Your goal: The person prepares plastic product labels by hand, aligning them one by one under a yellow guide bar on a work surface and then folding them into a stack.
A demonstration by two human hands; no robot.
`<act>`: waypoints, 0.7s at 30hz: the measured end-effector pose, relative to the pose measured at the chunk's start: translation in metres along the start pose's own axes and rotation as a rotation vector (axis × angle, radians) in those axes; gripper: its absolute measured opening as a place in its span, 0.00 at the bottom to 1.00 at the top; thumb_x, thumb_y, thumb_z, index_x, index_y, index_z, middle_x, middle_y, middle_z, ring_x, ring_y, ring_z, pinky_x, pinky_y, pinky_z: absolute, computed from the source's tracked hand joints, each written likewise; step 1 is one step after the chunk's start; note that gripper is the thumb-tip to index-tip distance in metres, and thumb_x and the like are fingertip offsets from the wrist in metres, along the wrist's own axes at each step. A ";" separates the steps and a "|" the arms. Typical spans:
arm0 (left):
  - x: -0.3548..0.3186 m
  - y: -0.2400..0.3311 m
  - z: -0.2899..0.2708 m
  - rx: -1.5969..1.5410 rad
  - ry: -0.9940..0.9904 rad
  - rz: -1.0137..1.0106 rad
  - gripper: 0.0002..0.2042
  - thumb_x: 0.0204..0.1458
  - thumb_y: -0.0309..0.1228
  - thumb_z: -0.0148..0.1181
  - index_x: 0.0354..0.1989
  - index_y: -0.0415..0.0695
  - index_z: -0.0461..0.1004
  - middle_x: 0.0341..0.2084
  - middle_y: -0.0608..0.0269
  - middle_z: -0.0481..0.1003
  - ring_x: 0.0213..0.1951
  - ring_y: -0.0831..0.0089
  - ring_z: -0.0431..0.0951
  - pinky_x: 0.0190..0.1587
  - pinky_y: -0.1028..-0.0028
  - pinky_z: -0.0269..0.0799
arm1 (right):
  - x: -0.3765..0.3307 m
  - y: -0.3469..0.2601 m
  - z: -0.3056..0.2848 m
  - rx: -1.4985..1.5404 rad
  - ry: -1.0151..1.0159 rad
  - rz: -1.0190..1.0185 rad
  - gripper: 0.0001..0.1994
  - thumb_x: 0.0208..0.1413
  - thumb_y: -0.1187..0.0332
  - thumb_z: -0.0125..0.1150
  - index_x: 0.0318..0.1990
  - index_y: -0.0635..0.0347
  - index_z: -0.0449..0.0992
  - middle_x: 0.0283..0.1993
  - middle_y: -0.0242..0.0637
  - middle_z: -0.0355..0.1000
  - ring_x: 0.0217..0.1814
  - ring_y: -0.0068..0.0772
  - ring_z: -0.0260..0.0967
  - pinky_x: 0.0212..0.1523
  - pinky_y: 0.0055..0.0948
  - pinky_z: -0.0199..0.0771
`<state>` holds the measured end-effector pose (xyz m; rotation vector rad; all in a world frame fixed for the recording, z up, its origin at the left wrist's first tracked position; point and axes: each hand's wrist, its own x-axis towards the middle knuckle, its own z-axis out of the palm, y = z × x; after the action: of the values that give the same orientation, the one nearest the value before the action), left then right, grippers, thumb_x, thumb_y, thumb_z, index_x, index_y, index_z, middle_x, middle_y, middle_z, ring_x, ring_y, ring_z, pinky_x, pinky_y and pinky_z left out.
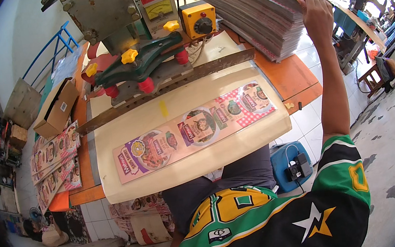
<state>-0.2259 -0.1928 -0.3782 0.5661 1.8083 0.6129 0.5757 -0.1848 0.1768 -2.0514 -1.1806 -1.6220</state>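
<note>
My right hand [317, 16] reaches far out to the right, its fingers closed on the corner of the top sheet of a tall stack of large sheets [255, 15]. How far that sheet is lifted, I cannot tell. In front of me a long pink printed sheet [172, 135] with food pictures lies slantwise on a cream-coloured cover [131, 188] over the table. Just beyond it, a long metal bar [168, 88] hangs from a press with a dark green clamp [143, 63]. My left hand is out of sight; only a bit of that arm shows low down.
A yellow control box [198, 19] with a black knob sits beside the press. At the left are an open cardboard box [56, 108] and printed sheets [56, 158] in a loose pile. A blue stool [291, 164] holding plugs stands by my right leg. Another person sits far off.
</note>
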 end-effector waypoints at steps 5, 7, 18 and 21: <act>0.001 -0.002 0.000 -0.006 0.000 0.002 0.12 0.68 0.32 0.49 0.40 0.36 0.75 0.25 0.65 0.73 0.27 0.73 0.70 0.32 0.67 0.69 | 0.001 0.000 0.001 0.004 0.047 -0.020 0.12 0.71 0.57 0.52 0.43 0.54 0.77 0.40 0.36 0.79 0.46 0.40 0.76 0.55 0.42 0.70; 0.002 -0.002 -0.001 -0.005 -0.001 0.001 0.12 0.68 0.32 0.49 0.41 0.36 0.75 0.25 0.65 0.73 0.27 0.73 0.71 0.32 0.67 0.69 | 0.001 -0.001 0.001 0.016 0.062 -0.017 0.12 0.71 0.57 0.53 0.43 0.54 0.77 0.40 0.36 0.79 0.46 0.40 0.76 0.55 0.42 0.70; 0.006 -0.005 -0.001 -0.008 -0.004 0.011 0.12 0.69 0.33 0.50 0.41 0.36 0.75 0.24 0.65 0.73 0.27 0.74 0.71 0.31 0.67 0.69 | -0.003 0.002 -0.009 0.207 -0.013 0.060 0.13 0.68 0.56 0.57 0.46 0.55 0.80 0.45 0.38 0.80 0.52 0.43 0.76 0.53 0.43 0.73; 0.006 -0.006 -0.004 -0.009 0.002 0.011 0.12 0.69 0.33 0.50 0.41 0.36 0.75 0.24 0.65 0.73 0.27 0.74 0.71 0.31 0.67 0.69 | 0.003 0.012 -0.016 0.295 -0.112 0.110 0.16 0.68 0.53 0.57 0.47 0.55 0.81 0.47 0.40 0.80 0.53 0.45 0.77 0.53 0.42 0.74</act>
<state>-0.2319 -0.1938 -0.3856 0.5697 1.8042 0.6286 0.5733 -0.2013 0.1881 -1.9979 -1.2358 -1.2157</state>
